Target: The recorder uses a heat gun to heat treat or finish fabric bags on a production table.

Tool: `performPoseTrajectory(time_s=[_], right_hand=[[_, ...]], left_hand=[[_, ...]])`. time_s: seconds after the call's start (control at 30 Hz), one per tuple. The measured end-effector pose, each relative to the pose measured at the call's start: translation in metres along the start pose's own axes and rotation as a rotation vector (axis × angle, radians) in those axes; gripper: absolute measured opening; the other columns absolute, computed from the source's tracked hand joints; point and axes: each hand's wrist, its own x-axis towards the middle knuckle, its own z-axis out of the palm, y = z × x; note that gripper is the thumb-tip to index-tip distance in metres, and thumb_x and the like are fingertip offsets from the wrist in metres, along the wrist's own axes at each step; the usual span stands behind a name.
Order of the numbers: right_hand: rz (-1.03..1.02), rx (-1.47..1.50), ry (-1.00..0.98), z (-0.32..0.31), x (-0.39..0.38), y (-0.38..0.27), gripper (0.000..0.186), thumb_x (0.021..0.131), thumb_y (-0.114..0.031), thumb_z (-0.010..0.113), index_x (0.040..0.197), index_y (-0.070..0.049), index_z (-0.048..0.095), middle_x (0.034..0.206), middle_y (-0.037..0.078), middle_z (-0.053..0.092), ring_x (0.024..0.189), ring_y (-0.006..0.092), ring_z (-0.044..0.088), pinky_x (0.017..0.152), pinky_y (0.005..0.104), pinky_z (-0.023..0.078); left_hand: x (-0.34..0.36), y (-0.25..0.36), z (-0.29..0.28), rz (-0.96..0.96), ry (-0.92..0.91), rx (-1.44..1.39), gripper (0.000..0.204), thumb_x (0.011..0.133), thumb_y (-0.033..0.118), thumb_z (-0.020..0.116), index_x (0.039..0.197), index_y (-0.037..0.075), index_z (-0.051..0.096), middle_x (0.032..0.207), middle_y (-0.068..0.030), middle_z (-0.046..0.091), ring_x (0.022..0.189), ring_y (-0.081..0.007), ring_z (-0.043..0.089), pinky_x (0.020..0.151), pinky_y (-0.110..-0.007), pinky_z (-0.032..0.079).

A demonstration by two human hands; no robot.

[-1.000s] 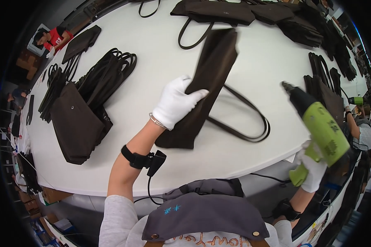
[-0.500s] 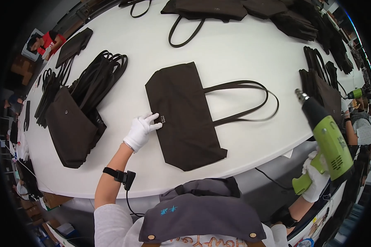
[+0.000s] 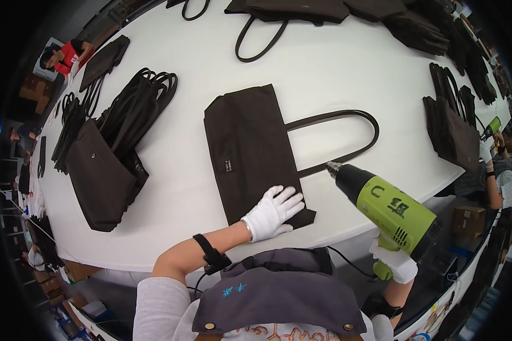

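A dark brown tote bag (image 3: 250,131) lies flat on the white table, its long looped handles stretched out to the right. My left hand (image 3: 274,215), in a white glove, rests with fingers spread on the near right part of the bag. In my gloved right hand (image 3: 393,260) is a green and black heat gun (image 3: 389,210), gripped by its handle. Its metal nozzle points up and left, over or close to the nearer handle strap; the exact gap cannot be judged.
A stack of dark bags (image 3: 105,176) lies at left, another pile (image 3: 452,128) at right, and more bags (image 3: 301,10) line the far side of the white table (image 3: 182,238). One co-worker (image 3: 74,55) is at far left; another holds a green heat gun (image 3: 491,128) at right.
My left hand has moved right and nearer, from the bag's left edge to its lower right part. The heat gun has come left toward the bag, its nozzle lower.
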Motion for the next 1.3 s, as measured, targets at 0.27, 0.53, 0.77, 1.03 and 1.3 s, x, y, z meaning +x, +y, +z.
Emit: performPoseTrajectory(time_s=[0.27, 0.53, 0.77, 1.03, 1.3], right_hand=[[0.12, 0.023, 0.009, 0.002, -0.005, -0.005, 0.044, 0.07, 0.005, 0.074, 0.111, -0.001, 0.06, 0.095, 0.007, 0.066, 0.083, 0.0159, 0.063, 0.07, 0.0285, 0.053], [0.003, 0.092, 0.026, 0.005, -0.022, 0.022, 0.05, 0.067, 0.008, 0.073, 0.114, 0.0, 0.057, 0.091, 0.009, 0.064, 0.071, 0.0153, 0.061, 0.06, 0.0266, 0.051], [-0.073, 0.283, 0.244, -0.014, -0.051, 0.045, 0.052, 0.065, 0.01, 0.075, 0.113, 0.005, 0.057, 0.089, 0.014, 0.065, 0.063, 0.0174, 0.063, 0.052, 0.0273, 0.052], [0.008, 0.511, 0.38, -0.055, -0.077, 0.074, 0.05, 0.068, 0.008, 0.073, 0.115, 0.006, 0.055, 0.091, 0.014, 0.066, 0.064, 0.0171, 0.063, 0.057, 0.0277, 0.052], [0.09, 0.563, 0.324, -0.077, -0.077, 0.081, 0.044, 0.071, 0.006, 0.074, 0.112, 0.004, 0.058, 0.092, 0.011, 0.065, 0.072, 0.0161, 0.064, 0.061, 0.027, 0.053]], left_hand=[[-0.058, -0.028, -0.05, -0.607, 0.278, 0.125, 0.068, 0.061, 0.02, 0.08, 0.12, 0.002, 0.05, 0.12, -0.022, 0.052, 0.115, -0.0376, 0.048, 0.098, -0.047, 0.038], [-0.046, -0.081, 0.009, -0.882, 0.596, -0.31, 0.097, 0.067, 0.018, 0.084, 0.142, -0.008, 0.027, 0.139, -0.0281, 0.041, 0.124, -0.0423, 0.045, 0.105, -0.041, 0.04], [0.062, -0.096, -0.017, -0.889, 0.508, -1.215, 0.059, 0.073, 0.004, 0.078, 0.122, -0.01, 0.05, 0.108, -0.019, 0.063, 0.091, -0.0241, 0.066, 0.078, -0.033, 0.057], [0.147, -0.06, -0.016, -0.857, 0.258, -1.536, 0.03, 0.079, 0.004, 0.074, 0.104, -0.009, 0.063, 0.095, -0.0153, 0.067, 0.084, -0.0231, 0.067, 0.078, -0.033, 0.057], [0.198, -0.116, -0.01, -0.763, 0.254, -1.155, 0.035, 0.08, 0.01, 0.073, 0.108, -0.008, 0.062, 0.094, -0.0145, 0.068, 0.079, -0.0223, 0.067, 0.073, -0.034, 0.058]])
